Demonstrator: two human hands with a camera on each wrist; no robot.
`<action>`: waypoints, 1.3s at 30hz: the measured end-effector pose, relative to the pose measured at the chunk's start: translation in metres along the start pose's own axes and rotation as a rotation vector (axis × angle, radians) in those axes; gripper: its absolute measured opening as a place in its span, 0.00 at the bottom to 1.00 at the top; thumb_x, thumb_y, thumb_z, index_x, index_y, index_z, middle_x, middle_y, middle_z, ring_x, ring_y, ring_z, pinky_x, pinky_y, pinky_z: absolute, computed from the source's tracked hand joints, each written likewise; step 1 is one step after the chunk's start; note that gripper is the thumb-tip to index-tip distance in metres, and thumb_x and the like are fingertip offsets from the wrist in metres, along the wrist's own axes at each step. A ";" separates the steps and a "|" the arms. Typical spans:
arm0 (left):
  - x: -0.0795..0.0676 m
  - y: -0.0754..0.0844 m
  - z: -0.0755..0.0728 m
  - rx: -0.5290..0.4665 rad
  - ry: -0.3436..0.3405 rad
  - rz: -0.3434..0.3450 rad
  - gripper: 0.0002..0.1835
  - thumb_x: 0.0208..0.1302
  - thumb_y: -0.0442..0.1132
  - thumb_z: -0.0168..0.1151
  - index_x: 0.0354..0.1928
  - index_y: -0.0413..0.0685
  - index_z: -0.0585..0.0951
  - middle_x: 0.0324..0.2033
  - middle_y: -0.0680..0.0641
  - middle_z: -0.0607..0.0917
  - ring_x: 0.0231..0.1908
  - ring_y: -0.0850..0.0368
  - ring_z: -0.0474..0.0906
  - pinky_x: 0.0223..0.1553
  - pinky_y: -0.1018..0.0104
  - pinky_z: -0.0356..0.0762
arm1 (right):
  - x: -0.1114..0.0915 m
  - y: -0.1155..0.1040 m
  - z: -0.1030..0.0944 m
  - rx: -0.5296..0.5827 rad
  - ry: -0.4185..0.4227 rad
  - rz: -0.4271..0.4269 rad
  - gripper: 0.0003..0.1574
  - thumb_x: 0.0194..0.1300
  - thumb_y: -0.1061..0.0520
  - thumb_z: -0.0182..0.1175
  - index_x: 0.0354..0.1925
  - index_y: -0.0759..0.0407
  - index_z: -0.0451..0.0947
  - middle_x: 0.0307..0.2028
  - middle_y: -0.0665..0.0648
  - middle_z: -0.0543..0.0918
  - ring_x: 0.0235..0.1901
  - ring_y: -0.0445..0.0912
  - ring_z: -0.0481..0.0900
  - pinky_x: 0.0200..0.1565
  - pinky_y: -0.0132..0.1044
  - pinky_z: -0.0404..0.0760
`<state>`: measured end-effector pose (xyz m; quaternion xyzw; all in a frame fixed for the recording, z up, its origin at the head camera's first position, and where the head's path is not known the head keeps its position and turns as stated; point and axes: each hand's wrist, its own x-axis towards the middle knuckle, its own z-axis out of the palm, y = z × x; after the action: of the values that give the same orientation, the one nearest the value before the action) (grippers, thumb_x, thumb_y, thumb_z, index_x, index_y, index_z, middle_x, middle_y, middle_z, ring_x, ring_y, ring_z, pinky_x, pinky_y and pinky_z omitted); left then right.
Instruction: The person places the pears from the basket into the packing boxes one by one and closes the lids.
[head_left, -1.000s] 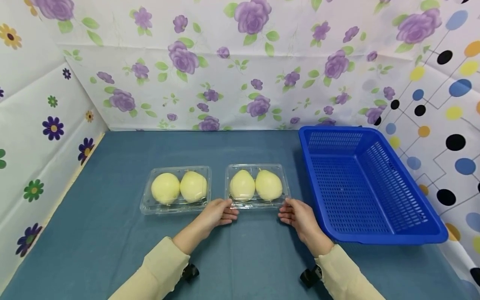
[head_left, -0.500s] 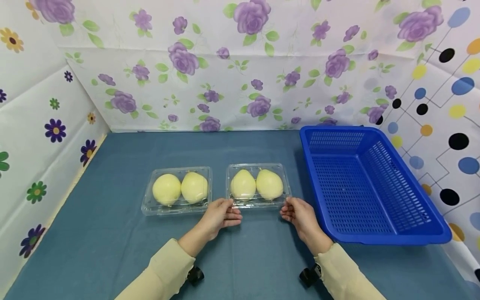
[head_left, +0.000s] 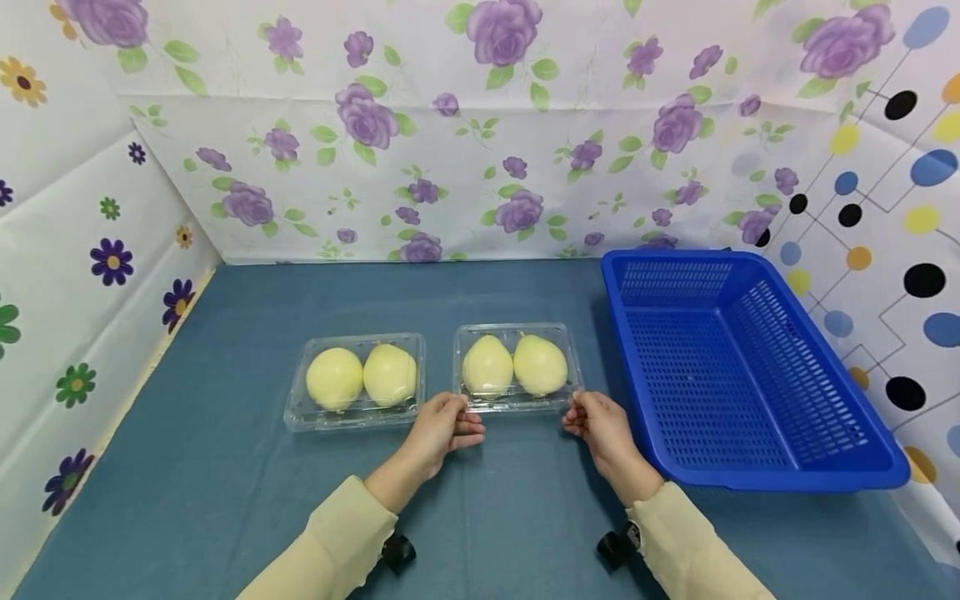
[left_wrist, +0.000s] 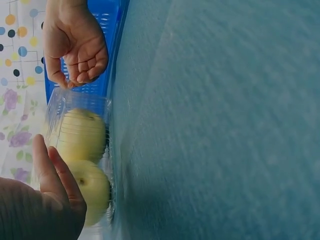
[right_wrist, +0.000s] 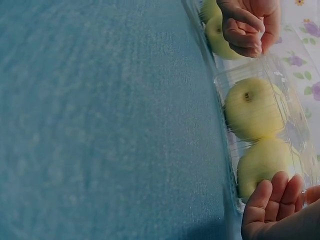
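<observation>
Two clear plastic clamshell boxes lie side by side on the blue-green cloth, each with two pale yellow pears inside. At the right-hand clamshell box (head_left: 517,406), my left hand (head_left: 438,429) pinches the near left corner between thumb and forefinger. The near right corner of the same box is pinched by my right hand (head_left: 600,425), its other fingers curled in below. In the right wrist view the left hand (right_wrist: 250,25) holds the lid's corner, beside a pear (right_wrist: 255,107). The other clamshell box (head_left: 352,421) lies just left of my left hand, untouched.
A blue slotted plastic basket (head_left: 720,392) stands at the right, close to my right forearm. Flower-printed sheeting (head_left: 450,183) rises behind the cloth (head_left: 225,500), and a dotted sheet (head_left: 892,250) stands on the right.
The right-hand box and both hands have shifted very slightly toward the back. Both hands keep their pinch on its corners. The left box stays put.
</observation>
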<state>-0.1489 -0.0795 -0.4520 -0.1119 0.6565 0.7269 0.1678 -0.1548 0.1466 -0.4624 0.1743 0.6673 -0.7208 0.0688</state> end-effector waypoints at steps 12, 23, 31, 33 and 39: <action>-0.001 0.000 -0.001 0.005 -0.011 0.011 0.10 0.75 0.35 0.40 0.39 0.35 0.69 0.31 0.45 0.78 0.29 0.60 0.79 0.38 0.65 0.84 | -0.001 0.001 0.001 0.008 0.017 -0.025 0.11 0.71 0.60 0.46 0.32 0.64 0.71 0.21 0.50 0.74 0.25 0.41 0.76 0.32 0.31 0.78; -0.001 0.000 -0.002 0.011 -0.022 0.011 0.12 0.75 0.37 0.41 0.41 0.34 0.70 0.30 0.45 0.80 0.28 0.60 0.81 0.37 0.64 0.84 | -0.004 -0.001 0.003 0.012 0.019 -0.017 0.11 0.71 0.59 0.47 0.35 0.66 0.71 0.22 0.49 0.74 0.25 0.40 0.75 0.31 0.30 0.78; -0.005 0.001 -0.004 0.034 -0.043 0.008 0.13 0.75 0.37 0.42 0.44 0.31 0.71 0.29 0.46 0.79 0.28 0.60 0.80 0.37 0.65 0.84 | -0.005 0.000 0.005 -0.028 0.052 -0.011 0.13 0.72 0.58 0.48 0.38 0.69 0.72 0.23 0.50 0.75 0.24 0.40 0.75 0.30 0.30 0.79; -0.006 0.003 -0.005 0.049 -0.051 0.006 0.14 0.74 0.37 0.43 0.45 0.30 0.71 0.30 0.45 0.79 0.29 0.60 0.80 0.37 0.65 0.84 | -0.005 0.000 0.005 -0.045 0.067 -0.019 0.12 0.71 0.58 0.49 0.39 0.69 0.72 0.24 0.50 0.75 0.24 0.40 0.75 0.31 0.30 0.79; -0.010 0.007 -0.009 0.148 -0.086 -0.025 0.17 0.73 0.40 0.46 0.45 0.27 0.73 0.33 0.41 0.81 0.30 0.58 0.81 0.39 0.61 0.84 | -0.009 -0.003 0.005 -0.158 0.113 -0.069 0.16 0.70 0.59 0.50 0.50 0.71 0.70 0.35 0.58 0.76 0.35 0.46 0.76 0.43 0.38 0.79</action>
<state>-0.1428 -0.0895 -0.4426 -0.0761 0.6993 0.6782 0.2127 -0.1481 0.1407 -0.4558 0.1857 0.7304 -0.6570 0.0196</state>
